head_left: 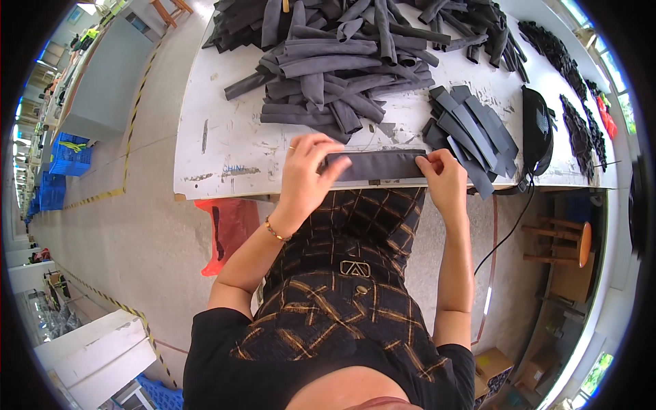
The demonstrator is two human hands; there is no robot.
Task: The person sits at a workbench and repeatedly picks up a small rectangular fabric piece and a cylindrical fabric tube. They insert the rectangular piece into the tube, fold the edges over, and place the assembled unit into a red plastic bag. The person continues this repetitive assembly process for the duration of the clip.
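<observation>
A flat dark grey fabric strip [377,165] lies along the near edge of the white worktable [225,143]. My left hand [306,174] grips its left end, fingers curled over the top. Its right end is pinched by my right hand [444,179]. Just beyond the strip a large heap of rolled dark grey fabric pieces [342,75] covers the table's middle. A small neat stack of flat strips [471,130] lies right of the held strip, close to my right hand.
A black cap-like object [538,130] and rows of small black pieces [577,123] lie at the table's right. A red bag [229,229] hangs under the left edge. A wooden stool [564,239] stands right; blue crates [68,154] sit far left.
</observation>
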